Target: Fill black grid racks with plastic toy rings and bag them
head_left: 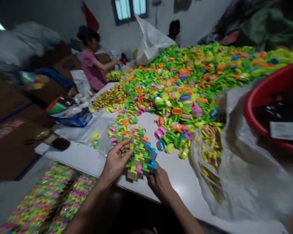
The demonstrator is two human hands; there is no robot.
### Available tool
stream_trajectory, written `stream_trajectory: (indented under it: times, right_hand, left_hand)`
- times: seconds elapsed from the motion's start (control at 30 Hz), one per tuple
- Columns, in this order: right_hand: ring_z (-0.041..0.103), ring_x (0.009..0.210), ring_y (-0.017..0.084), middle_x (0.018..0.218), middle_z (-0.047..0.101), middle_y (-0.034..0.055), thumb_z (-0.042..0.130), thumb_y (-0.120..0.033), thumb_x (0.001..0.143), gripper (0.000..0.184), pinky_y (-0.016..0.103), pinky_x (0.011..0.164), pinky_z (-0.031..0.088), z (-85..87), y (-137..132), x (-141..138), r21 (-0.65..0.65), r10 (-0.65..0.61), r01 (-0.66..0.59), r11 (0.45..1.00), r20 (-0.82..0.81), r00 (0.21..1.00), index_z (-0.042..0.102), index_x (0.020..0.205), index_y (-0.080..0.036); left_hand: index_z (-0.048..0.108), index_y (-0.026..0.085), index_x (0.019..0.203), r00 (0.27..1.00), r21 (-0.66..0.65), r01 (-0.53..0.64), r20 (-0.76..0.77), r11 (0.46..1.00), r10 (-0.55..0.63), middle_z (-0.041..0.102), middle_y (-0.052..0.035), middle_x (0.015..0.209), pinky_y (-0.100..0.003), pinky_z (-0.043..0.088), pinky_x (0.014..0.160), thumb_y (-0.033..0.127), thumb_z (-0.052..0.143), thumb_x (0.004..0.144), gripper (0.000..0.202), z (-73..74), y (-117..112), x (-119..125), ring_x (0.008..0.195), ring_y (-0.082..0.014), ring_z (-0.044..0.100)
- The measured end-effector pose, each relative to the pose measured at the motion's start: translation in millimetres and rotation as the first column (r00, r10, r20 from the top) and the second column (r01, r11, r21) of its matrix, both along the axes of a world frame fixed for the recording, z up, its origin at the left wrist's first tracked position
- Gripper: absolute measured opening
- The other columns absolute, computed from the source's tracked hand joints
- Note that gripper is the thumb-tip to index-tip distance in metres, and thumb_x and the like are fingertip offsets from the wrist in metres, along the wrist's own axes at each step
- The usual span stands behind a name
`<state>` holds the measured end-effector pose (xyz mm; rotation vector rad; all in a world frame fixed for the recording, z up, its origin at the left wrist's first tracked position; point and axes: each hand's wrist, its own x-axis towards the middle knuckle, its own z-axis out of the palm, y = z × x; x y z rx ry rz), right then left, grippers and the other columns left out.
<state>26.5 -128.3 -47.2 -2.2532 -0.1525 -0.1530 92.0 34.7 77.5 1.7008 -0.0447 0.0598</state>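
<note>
Between my hands, at the near edge of the white table (185, 182), is a block of toy watches (140, 159) in green, yellow, blue, pink and orange plastic, set close together in rows. My left hand (116, 161) is closed at the block's left side, its thumb and curled fingers against it. By those fingertips shows a small yellow-and-red piece (131, 145). On the lower right, my right hand (161, 182) grips the block by the blue watches; most of its fingers are hidden underneath. A big heap of loose toy watches (183, 84) covers the table beyond.
Small yellow-brown pieces (112, 97) lie at the heap's left. Right are a plastic sack (236, 169) and a red basin (251, 107). A blue basket (79, 119) and a dark-filled jar (60, 143) stand left. Packed watches (39, 198) sit below. A co-worker (92, 65) works behind.
</note>
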Motion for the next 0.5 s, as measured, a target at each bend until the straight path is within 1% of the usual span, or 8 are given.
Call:
stream_trajectory:
  times: [0.07,0.13,0.17,0.23,0.3,0.37,0.43,0.5]
  right_hand:
    - [0.062,0.073,0.019,0.086,0.063,0.0044,0.039,-0.020,0.086,0.019,0.027,0.063,0.043,-7.8,-1,-5,0.018,0.000,-0.001,1.000,0.005,1.000,0.056,0.093,-0.021]
    - [0.062,0.071,0.019,0.084,0.064,0.0039,0.039,-0.022,0.086,0.020,0.028,0.062,0.043,-16.6,0,-8,-0.009,-0.011,0.011,1.000,0.013,1.000,0.057,0.095,-0.021]
    - [0.063,0.070,0.020,0.083,0.064,0.0040,0.039,-0.022,0.086,0.022,0.028,0.062,0.043,-20.7,1,-10,-0.035,-0.021,0.022,0.999,0.019,1.000,0.058,0.096,-0.021]
    - [0.063,0.071,0.021,0.081,0.064,0.0049,0.039,-0.023,0.086,0.025,0.029,0.063,0.045,-27.9,5,-13,-0.100,-0.043,0.047,0.994,0.032,0.999,0.059,0.098,-0.021]
    - [0.064,0.072,0.022,0.082,0.064,0.0063,0.038,-0.024,0.086,0.027,0.031,0.064,0.047,-34.0,8,-19,-0.147,-0.051,0.055,0.988,0.033,0.998,0.062,0.099,-0.020]
    - [0.065,0.073,0.024,0.083,0.065,0.0075,0.038,-0.025,0.086,0.029,0.034,0.065,0.049,-39.4,9,-24,-0.144,-0.058,0.059,0.988,0.013,0.998,0.064,0.099,-0.021]
    - [0.066,0.075,0.026,0.087,0.067,0.0081,0.043,-0.029,0.085,0.030,0.036,0.064,0.052,-43.6,7,-20,-0.063,-0.073,0.071,0.995,-0.028,0.997,0.066,0.104,-0.026]
    - [0.068,0.077,0.028,0.093,0.068,0.0072,0.051,-0.033,0.079,0.036,0.036,0.058,0.053,-44.5,7,1,0.043,-0.063,0.064,0.997,-0.037,0.997,0.065,0.112,-0.036]
  left_hand:
    - [0.066,0.015,0.104,0.984,0.009,-0.168,0.055,0.986,0.167,0.064,-0.0018,0.076,-0.023,0.049,0.057,0.042,0.079,0.059,0.054,-2.9,29,19,0.062,-0.0111,0.059]
    - [0.064,0.013,0.104,0.942,0.097,-0.334,0.068,0.937,0.329,0.063,-0.0014,0.073,-0.024,0.049,0.057,0.044,0.077,0.059,0.056,-9.0,61,44,0.059,-0.0113,0.058]
    - [0.062,0.012,0.104,0.920,0.164,-0.391,0.061,0.906,0.387,0.062,-0.0012,0.071,-0.025,0.049,0.058,0.044,0.075,0.061,0.055,-13.2,76,59,0.058,-0.0118,0.058]
    - [0.060,0.010,0.105,0.891,0.296,-0.444,0.044,0.845,0.453,0.061,-0.0018,0.069,-0.028,0.050,0.060,0.040,0.070,0.067,0.050,-22.6,99,91,0.058,-0.0139,0.059]
    - [0.060,0.009,0.106,0.885,0.389,-0.443,0.043,0.808,0.464,0.063,-0.0055,0.076,-0.032,0.051,0.068,0.032,0.068,0.069,0.044,-31.1,112,123,0.070,-0.0183,0.063]
    - [0.060,0.010,0.106,0.900,0.492,-0.403,0.063,0.771,0.431,0.064,-0.0112,0.093,-0.035,0.049,0.083,0.026,0.067,0.071,0.039,-36.4,115,152,0.093,-0.0237,0.063]
    - [0.062,0.012,0.104,0.939,0.597,-0.313,0.077,0.739,0.335,0.061,-0.0135,0.109,-0.036,0.044,0.095,0.022,0.065,0.075,0.031,-37.6,111,170,0.112,-0.0260,0.056]
    - [0.063,0.013,0.102,0.975,0.697,-0.192,0.055,0.691,0.215,0.060,-0.0118,0.115,-0.040,0.042,0.099,0.024,0.063,0.081,0.023,-36.4,103,177,0.116,-0.0254,0.053]
